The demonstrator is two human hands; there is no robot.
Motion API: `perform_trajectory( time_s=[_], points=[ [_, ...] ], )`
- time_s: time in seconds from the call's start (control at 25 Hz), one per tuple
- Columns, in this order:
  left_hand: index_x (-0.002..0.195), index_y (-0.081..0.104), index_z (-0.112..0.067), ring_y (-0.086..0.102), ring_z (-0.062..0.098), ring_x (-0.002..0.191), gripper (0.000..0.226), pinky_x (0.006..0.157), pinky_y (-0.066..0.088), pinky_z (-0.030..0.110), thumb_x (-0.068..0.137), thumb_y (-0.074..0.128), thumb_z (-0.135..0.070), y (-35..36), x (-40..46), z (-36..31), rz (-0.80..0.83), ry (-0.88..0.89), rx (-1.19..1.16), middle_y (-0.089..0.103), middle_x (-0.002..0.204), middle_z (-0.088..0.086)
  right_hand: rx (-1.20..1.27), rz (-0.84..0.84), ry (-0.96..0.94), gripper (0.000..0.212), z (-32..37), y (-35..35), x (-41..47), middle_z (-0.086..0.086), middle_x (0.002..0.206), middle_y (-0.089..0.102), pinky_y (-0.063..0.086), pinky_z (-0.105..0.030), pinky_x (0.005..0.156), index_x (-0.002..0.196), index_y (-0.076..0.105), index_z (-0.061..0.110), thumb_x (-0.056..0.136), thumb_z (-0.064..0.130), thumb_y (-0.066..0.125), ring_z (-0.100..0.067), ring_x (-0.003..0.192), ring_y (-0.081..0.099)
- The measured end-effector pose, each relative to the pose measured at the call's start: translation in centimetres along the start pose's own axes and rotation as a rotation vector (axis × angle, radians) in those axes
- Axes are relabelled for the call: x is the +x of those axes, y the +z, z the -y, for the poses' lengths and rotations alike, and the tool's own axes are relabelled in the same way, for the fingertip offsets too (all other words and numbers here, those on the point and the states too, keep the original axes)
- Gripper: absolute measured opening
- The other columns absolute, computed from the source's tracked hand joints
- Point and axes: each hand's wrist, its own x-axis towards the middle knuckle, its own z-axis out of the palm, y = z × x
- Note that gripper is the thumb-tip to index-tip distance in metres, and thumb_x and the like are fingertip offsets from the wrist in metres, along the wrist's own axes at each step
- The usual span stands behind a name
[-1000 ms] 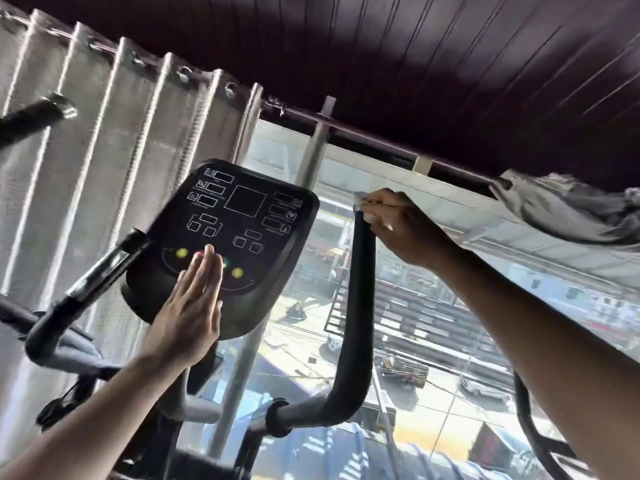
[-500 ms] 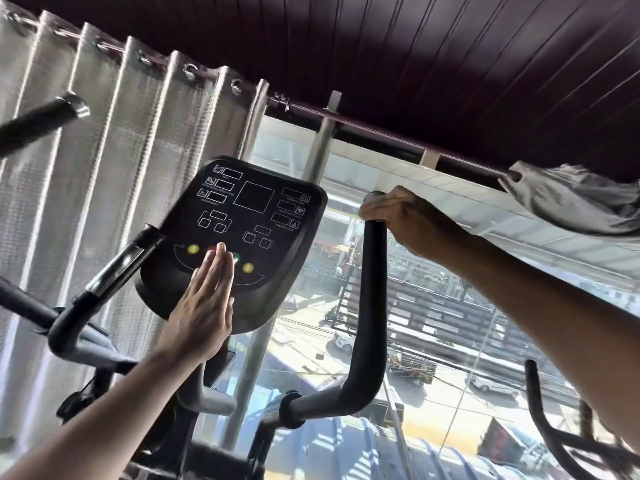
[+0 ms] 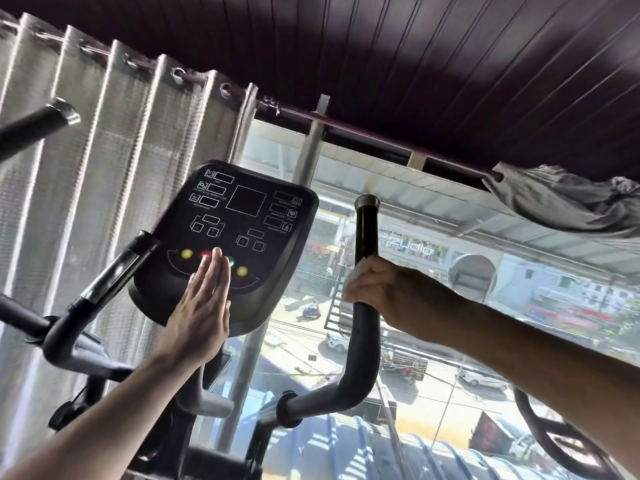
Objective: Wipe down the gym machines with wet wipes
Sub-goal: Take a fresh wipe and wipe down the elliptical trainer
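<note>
A dark maroon panelled ceiling point(image 3: 415, 46) runs overhead, its grooves slanting toward the window. On the left hangs a pale, pleated curtain point(image 3: 104, 168) on metal eyelets threaded along a rod point(image 3: 363, 131). A grey metal post point(image 3: 308, 157) rises in front of the large glass window point(image 3: 433, 306), which lets in strong daylight. Beyond the glass lie a sunlit street with parked cars point(image 3: 481, 377), shopfronts and an awning. A grey crumpled cloth point(image 3: 561, 202) hangs at the upper right.

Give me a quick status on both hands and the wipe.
Left hand flat on the console, fingers straight. Right hand grips the wet wipe around the right handlebar, mid-grip. Nothing in the way.
</note>
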Motion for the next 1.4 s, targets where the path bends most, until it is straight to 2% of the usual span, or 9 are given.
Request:
perform_trajectory(
  time_s=[0.12,0.24,0.36,0.52,0.72,0.92,1.16,1.28,1.4],
  points=[
    [0.164,0.009,-0.004,0.003,0.028,0.160,0.080,0.124,0.027,0.052,0.097,0.054,-0.001,-0.1,-0.1,0.0,-0.003,-0.006,-0.019,-0.001,0.173,0.012,-0.100,-0.005,0.025,0.034,-3.5,-1.3,2.2,-0.002,0.113,0.072,0.059,-0.042,0.082,0.112,0.073,0.011,0.083,-0.006,0.073,-0.020,0.107,0.061],
    [0.164,0.010,-0.005,0.003,0.027,0.160,0.080,0.124,0.028,0.052,0.097,0.054,-0.001,-0.2,-0.1,0.0,-0.006,-0.012,-0.035,0.001,0.173,0.011,-0.094,-0.093,0.258,0.013,-8.1,-2.4,5.4,-0.010,0.107,0.064,0.050,-0.043,0.072,0.104,0.061,0.020,0.091,0.020,0.062,-0.013,0.082,0.052],
    [0.164,0.008,-0.006,0.002,0.026,0.160,0.080,0.124,0.028,0.051,0.098,0.053,-0.001,-0.1,-0.1,-0.1,-0.008,-0.008,-0.035,-0.001,0.173,0.009,-0.042,-0.144,0.420,0.027,-9.4,-1.6,7.2,-0.007,0.103,0.055,0.049,-0.035,0.079,0.111,0.073,0.017,0.097,0.000,0.057,-0.022,0.094,0.061],
    [0.164,0.008,-0.005,0.001,0.027,0.160,0.080,0.125,0.027,0.051,0.098,0.053,0.000,0.0,-0.2,0.1,-0.011,-0.001,-0.034,-0.002,0.173,0.010,0.180,-0.264,0.525,0.028,-6.3,-0.9,4.7,0.001,0.104,0.051,0.045,-0.023,0.083,0.116,0.074,0.010,0.099,-0.003,0.055,-0.017,0.095,0.062],
    [0.163,0.010,-0.001,0.002,0.030,0.160,0.079,0.125,0.026,0.054,0.096,0.053,0.002,0.5,-0.1,0.3,-0.017,0.016,-0.023,-0.001,0.173,0.014,0.386,-0.391,0.536,0.028,2.5,1.3,-2.0,0.001,0.100,0.059,0.043,-0.004,0.086,0.117,0.074,0.010,0.097,-0.005,0.061,0.005,0.091,0.062],
    [0.163,0.009,-0.002,0.001,0.028,0.160,0.079,0.125,0.025,0.053,0.097,0.053,0.002,0.5,-0.1,0.2,-0.028,0.010,-0.018,-0.002,0.173,0.013,0.499,-0.543,0.617,0.026,7.6,3.2,-5.5,0.011,0.107,0.067,0.056,-0.026,0.088,0.115,0.073,0.017,0.096,0.003,0.064,-0.006,0.100,0.069],
    [0.162,0.011,0.000,0.001,0.028,0.160,0.079,0.128,0.020,0.048,0.096,0.054,0.002,0.6,-0.1,0.0,-0.047,0.008,-0.005,0.000,0.172,0.015,0.601,-0.786,0.928,0.024,3.8,4.6,-1.6,0.013,0.099,0.076,0.060,-0.027,0.078,0.101,0.076,0.018,0.093,-0.003,0.067,-0.003,0.088,0.073],
    [0.163,0.010,-0.001,0.001,0.028,0.160,0.079,0.126,0.024,0.051,0.097,0.053,0.002,0.5,-0.2,0.1,-0.043,0.011,-0.006,0.000,0.173,0.014,0.846,-0.898,1.105,0.019,-0.8,4.3,2.3,0.009,0.087,0.077,0.060,-0.028,0.069,0.098,0.079,0.020,0.094,0.005,0.068,-0.008,0.073,0.073],
    [0.163,0.009,-0.004,0.001,0.026,0.160,0.079,0.126,0.026,0.051,0.097,0.053,0.001,0.4,-0.3,0.0,-0.032,-0.004,-0.010,-0.002,0.173,0.012,1.259,-0.999,1.271,0.011,-4.4,3.9,5.9,0.003,0.064,0.066,0.048,-0.023,0.051,0.085,0.079,0.018,0.089,0.009,0.074,-0.011,0.054,0.057]
  ],
)
